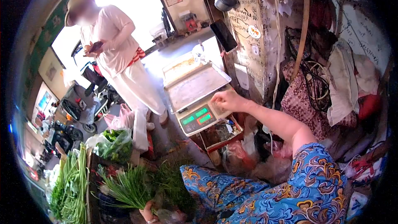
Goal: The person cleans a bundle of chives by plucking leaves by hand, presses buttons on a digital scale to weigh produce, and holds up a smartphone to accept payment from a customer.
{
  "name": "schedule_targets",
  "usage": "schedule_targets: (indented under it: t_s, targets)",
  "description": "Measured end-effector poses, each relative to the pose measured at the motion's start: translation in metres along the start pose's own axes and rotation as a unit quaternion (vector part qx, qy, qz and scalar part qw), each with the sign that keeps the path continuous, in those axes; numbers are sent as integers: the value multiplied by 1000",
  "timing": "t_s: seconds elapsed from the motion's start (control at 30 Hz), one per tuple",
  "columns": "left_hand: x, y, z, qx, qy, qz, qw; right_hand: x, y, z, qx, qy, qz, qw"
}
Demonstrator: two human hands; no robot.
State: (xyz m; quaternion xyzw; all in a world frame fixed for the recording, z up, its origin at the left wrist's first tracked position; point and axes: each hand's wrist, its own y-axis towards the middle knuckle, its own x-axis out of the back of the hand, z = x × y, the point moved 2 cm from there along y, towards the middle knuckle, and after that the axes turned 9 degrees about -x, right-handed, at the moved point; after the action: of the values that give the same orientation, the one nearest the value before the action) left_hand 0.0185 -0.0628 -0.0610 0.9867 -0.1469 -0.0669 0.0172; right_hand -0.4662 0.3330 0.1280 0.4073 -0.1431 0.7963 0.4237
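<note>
My left hand (147,213), low in the view, is closed around the base of a bunch of thin, grass-like greens (126,187), which look like chives. Their tips fan out to the left, and part of the hand is cut off by the lower edge. My right hand (229,101) is over the key area of a digital weighing scale (190,127), fingers curled downward with nothing visible in them. Green figures glow on the scale's display (202,112). Its metal tray (199,88) carries no goods.
Long green stalks (74,186) and bagged leafy greens (114,144) stand at left. An open drawer (224,135) sits below the scale. A phone (224,35) is mounted by the post. Across the scale stands a person (112,37) holding something dark. Bags and cloth (319,91) hang at right.
</note>
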Motion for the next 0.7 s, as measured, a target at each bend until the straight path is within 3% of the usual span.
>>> schedule_targets:
  t_s: [0.03,0.07,0.2,0.3,0.37,0.43,0.53,0.67,0.7]
  targets:
    - [1,-6,-6,19,-5,15,1000,4,0,-5,80,30,-70,994]
    - [1,-10,-11,31,-9,30,999,9,-1,-15,86,61,-74,992]
    - [8,-25,-24,57,-25,50,997,19,-7,-24,29,91,-34,995]
    - [26,-30,-18,84,-4,4,996,13,-7,-29,-2,119,-14,993]
    - [33,-38,-32,88,5,-9,996,5,-6,-32,12,138,-18,990]
    - [18,-51,-50,73,-8,67,995,5,-4,-33,16,161,-6,987]
    - [36,-53,-40,58,-63,75,994,3,0,-36,7,170,-5,985]
    - [37,-76,-55,81,-122,11,989,4,8,-37,15,179,-33,983]
    - [45,-76,-49,55,-137,43,988,6,10,-38,21,165,-46,985]
